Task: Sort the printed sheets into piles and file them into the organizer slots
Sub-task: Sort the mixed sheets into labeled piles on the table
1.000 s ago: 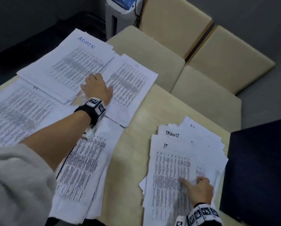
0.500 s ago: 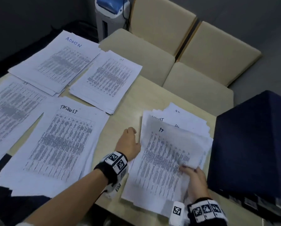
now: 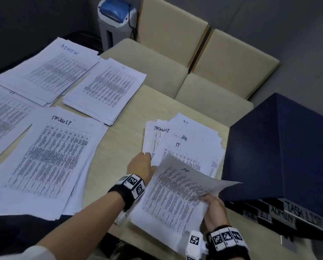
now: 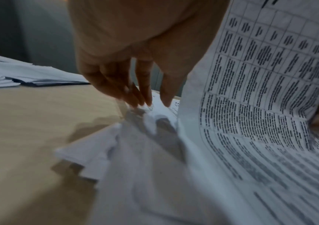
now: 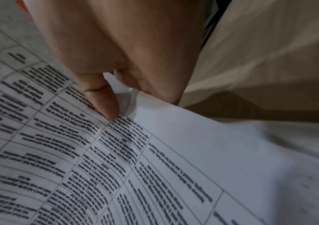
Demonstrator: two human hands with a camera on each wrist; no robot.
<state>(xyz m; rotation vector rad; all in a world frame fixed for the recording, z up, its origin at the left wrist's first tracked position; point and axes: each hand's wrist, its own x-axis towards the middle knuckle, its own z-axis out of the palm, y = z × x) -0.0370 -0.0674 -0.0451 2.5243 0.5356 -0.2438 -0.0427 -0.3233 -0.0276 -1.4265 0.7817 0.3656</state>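
White printed sheet marked IT (image 3: pixel 177 192), lifted above the unsorted white paper stack (image 3: pixel 190 139) beside the dark blue organizer box (image 3: pixel 280 147), right edge pinched by right hand (image 3: pixel 213 209); left hand (image 3: pixel 141 165), fingers straight, nearer its free left edge, presses the stack.

Past the far edge of my worktop (image 3: pixel 132 139), pale wood, two beige cushioned chairs (image 3: pixel 143 66) stand side by side, seats touching and tucked close against the edge. Behind the left one, on the dark floor (image 3: pixel 25 17), sits a grey machine with a blue lid (image 3: pixel 115 17), a black cable hanging down its side.
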